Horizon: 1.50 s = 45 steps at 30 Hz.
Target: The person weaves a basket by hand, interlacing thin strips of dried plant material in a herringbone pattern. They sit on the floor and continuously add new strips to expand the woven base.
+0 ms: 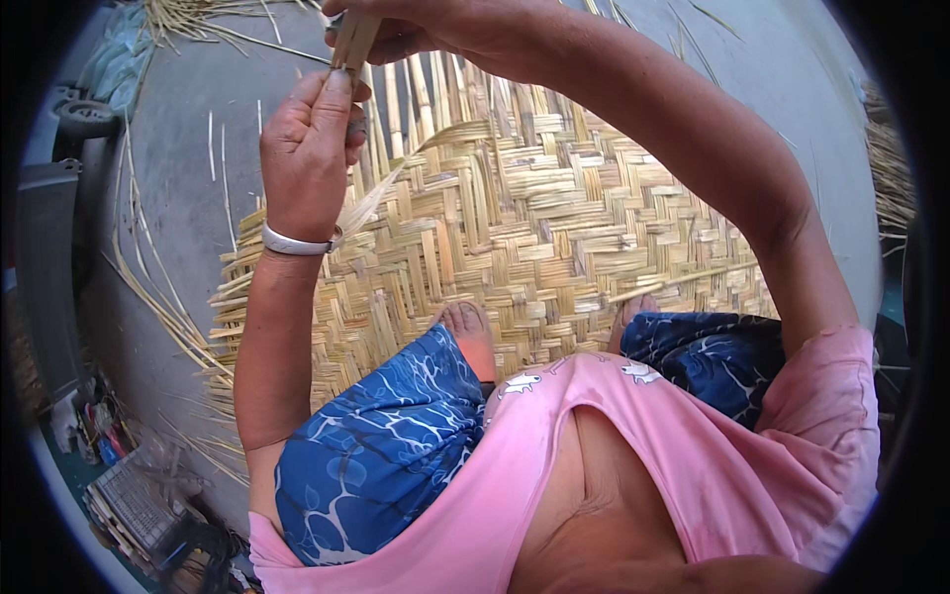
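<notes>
Near the top of the head view, both my hands are closed on a few flat reed strips [354, 45]. My left hand [309, 144] grips them from below, its thumb pressed on their front. Just above it, my right hand [416, 22] holds them higher up, partly cut off by the frame's edge. Under my arms lies a woven reed mat [574, 233] in a herringbone pattern, with loose strip ends along its far and left edges. A pale, frayed dry leaf [371, 203] shows beside my left wrist.
My bare feet [465, 322] rest on the mat. Long loose reeds [148, 252] are strewn over the grey floor [188, 84] at left, and more reeds [188, 20] lie at the far left. A reed bundle [891, 163] stands at right. A wheel [87, 119] is at left.
</notes>
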Available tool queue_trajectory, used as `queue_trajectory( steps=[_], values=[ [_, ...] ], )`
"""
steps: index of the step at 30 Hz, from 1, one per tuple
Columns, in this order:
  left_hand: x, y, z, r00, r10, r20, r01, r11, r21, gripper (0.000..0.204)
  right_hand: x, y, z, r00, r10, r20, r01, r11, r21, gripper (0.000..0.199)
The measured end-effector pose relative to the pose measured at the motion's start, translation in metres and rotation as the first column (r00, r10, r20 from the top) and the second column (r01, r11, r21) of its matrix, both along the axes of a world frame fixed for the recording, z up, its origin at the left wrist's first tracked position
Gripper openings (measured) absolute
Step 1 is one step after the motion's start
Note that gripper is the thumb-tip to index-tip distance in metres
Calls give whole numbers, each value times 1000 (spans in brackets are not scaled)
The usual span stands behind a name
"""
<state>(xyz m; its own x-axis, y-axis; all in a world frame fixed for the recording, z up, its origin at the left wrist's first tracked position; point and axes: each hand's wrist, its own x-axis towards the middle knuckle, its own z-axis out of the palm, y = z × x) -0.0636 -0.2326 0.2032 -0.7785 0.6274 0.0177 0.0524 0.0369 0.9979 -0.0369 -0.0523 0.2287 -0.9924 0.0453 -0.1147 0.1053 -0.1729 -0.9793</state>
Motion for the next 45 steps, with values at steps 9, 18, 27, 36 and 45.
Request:
queue_trajectory(
  steps=[9,18,27,36,45],
  values=[
    [-19,17,-27,977,88,-196,-120,980,-157,30,9,-11,-23,924,-174,-340,271,926,262,22],
    [-46,33,-21,912,82,401,-86,996,-9,22,31,-21,-9,814,-180,-552,485,733,477,18],
    [-30,31,-9,919,-203,337,210,977,16,22,29,-8,-12,859,-153,-489,423,750,508,13],
    [-26,43,3,873,-25,487,20,1000,15,19,28,-6,-14,766,-168,-621,486,783,388,10],
    [-46,23,-19,988,27,151,-7,991,-134,19,42,33,-38,966,-239,94,230,968,97,42]
  ],
)
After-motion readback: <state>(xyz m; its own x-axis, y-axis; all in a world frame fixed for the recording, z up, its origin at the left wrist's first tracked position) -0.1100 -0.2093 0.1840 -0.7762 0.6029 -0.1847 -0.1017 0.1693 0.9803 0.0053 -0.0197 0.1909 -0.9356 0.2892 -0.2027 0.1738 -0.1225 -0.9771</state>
